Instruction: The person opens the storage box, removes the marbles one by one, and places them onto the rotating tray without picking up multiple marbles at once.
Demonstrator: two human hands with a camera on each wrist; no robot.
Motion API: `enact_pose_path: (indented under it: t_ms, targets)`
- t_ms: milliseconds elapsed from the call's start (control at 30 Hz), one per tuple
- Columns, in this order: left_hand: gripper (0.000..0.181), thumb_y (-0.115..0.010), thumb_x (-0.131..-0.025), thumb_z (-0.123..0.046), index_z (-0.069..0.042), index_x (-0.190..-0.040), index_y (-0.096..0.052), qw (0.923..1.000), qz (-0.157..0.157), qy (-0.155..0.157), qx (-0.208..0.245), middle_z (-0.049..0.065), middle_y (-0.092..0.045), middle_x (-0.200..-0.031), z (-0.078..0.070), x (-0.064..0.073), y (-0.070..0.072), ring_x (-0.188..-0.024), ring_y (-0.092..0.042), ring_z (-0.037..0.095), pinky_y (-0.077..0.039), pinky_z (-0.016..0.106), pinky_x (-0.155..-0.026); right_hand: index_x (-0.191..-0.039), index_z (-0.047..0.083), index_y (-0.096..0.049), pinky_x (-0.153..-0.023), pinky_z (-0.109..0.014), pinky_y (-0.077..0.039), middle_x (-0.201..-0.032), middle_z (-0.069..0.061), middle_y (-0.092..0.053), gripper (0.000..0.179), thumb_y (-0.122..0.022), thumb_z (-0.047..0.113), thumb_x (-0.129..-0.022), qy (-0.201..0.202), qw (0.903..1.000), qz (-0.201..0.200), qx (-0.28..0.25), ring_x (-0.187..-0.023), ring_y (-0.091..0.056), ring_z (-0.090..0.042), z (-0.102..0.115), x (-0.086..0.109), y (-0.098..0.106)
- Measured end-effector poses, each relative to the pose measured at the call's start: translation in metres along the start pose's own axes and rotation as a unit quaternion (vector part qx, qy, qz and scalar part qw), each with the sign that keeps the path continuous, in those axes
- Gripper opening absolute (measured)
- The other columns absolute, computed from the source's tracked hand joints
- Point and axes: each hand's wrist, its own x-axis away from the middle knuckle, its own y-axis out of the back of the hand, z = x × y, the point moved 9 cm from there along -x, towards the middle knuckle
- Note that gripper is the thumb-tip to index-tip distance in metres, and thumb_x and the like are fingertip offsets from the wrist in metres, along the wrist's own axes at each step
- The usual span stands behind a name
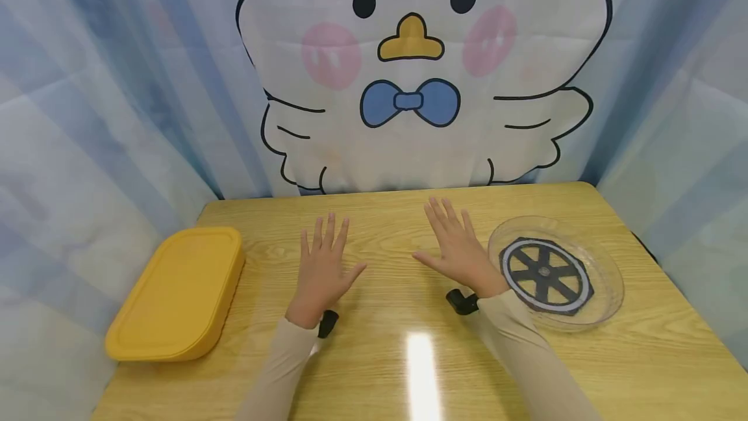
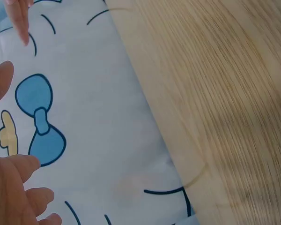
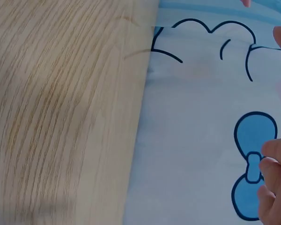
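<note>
Both hands w/ fingers extended & spread, thumbs out toward each other. L hand point(image 1: 320, 271): fully opened out, holds nothing; fingers point away from the body. R hand point(image 1: 458, 245): likewise spread, nothing held; fingers angled away & toward the L side, set a little farther out than L hand. The two are well apart, w/ bare table point(image 1: 386, 297) btwn them; contact w/ the wood can't be told.

Dish point(image 1: 612, 307): clear, round, just R of R hand, its near L edge overlapped by the R wrist in the head view. Wheel point(image 1: 543, 271): dark, spoked, w/ pale ring; seen inside the dish's outline, though whether in or under it can't be told. Box point(image 1: 175, 294): yellow, rounded corners, on the table to the L of L hand, apart from it.

Sleeves point(image 1: 274, 375) are beige, one per arm; a black mount point(image 1: 328, 324) sits at the inner side of L wrist, a second at R wrist. Curtain point(image 1: 410, 148): blue & white, beyond both hands, printed w/ a bird; its blue bow point(image 1: 410, 102) lies past the gap btwn them. Glare strip point(image 1: 423, 375): on the wood, nearer the body than either hand.
</note>
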Motion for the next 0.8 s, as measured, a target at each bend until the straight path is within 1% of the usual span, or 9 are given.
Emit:
enact_pose_path:
  t_ms: [133, 300, 433, 600, 733, 800]
  targets:
    - [0.087, -0.058, -0.086, -0.054, -0.016, -0.152, -0.017, 0.9999, -0.002, 0.010, -0.007, 0.014, -0.008, -0.159, 0.012, 0.007, 0.004, -0.146, -0.007, 0.035, -0.010, 0.059, -0.115, -0.153, 0.013, -0.003, -0.115, -0.059, -0.003, -0.160, -0.010, -0.005, 0.094, -0.056, 0.054, -0.087, 0.030, 0.9994, -0.004, -0.017, -0.147, 0.000, -0.031, 0.005, -0.005, -0.002]
    - [0.088, -0.060, -0.086, -0.051, -0.014, -0.152, -0.017, 0.9997, -0.008, 0.022, -0.007, 0.016, -0.007, -0.159, 0.030, 0.018, 0.011, -0.146, -0.005, 0.037, -0.008, 0.061, -0.114, -0.153, 0.012, -0.005, -0.116, -0.057, -0.006, -0.160, -0.009, -0.007, 0.092, -0.059, 0.048, -0.088, 0.084, 0.9955, -0.010, -0.042, -0.148, -0.002, -0.030, 0.021, -0.013, -0.006]
    - [0.089, -0.060, -0.087, -0.049, -0.011, -0.152, -0.014, 0.9994, -0.006, 0.033, -0.007, 0.020, -0.006, -0.158, 0.047, 0.030, 0.017, -0.146, -0.003, 0.039, -0.005, 0.063, -0.113, -0.152, 0.009, -0.008, -0.115, -0.058, -0.010, -0.159, -0.011, -0.011, 0.091, -0.059, 0.047, -0.087, 0.133, 0.9901, -0.021, -0.038, -0.147, -0.008, -0.032, 0.041, -0.022, -0.011]
    - [0.087, -0.062, -0.087, -0.044, -0.005, -0.151, -0.016, 0.9986, -0.011, 0.051, 0.008, 0.025, -0.009, -0.156, 0.066, 0.046, 0.025, -0.144, -0.006, 0.043, -0.004, 0.065, -0.111, -0.152, 0.009, -0.008, -0.116, -0.056, -0.014, -0.159, -0.011, -0.012, 0.093, -0.062, 0.045, -0.086, 0.186, 0.9818, -0.028, -0.026, -0.146, -0.014, -0.033, 0.070, -0.036, -0.022]
    - [0.087, -0.062, -0.087, -0.042, -0.003, -0.150, -0.018, 0.9974, -0.013, 0.071, 0.008, 0.027, -0.010, -0.155, 0.078, 0.059, 0.031, -0.144, -0.006, 0.044, -0.004, 0.065, -0.111, -0.152, 0.006, -0.013, -0.116, -0.054, -0.015, -0.159, -0.010, -0.014, 0.091, -0.062, 0.046, -0.086, 0.220, 0.9749, -0.031, -0.021, -0.146, -0.015, -0.031, 0.093, -0.047, -0.033]
    - [0.086, -0.063, -0.087, -0.041, -0.001, -0.150, -0.019, 0.9967, -0.017, 0.079, 0.011, 0.029, -0.013, -0.154, 0.081, 0.065, 0.035, -0.143, -0.007, 0.043, -0.004, 0.064, -0.111, -0.151, 0.006, -0.014, -0.117, -0.053, -0.015, -0.159, -0.010, -0.015, 0.090, -0.061, 0.048, -0.086, 0.232, 0.9720, -0.028, -0.021, -0.146, -0.015, -0.029, 0.104, -0.051, -0.039]
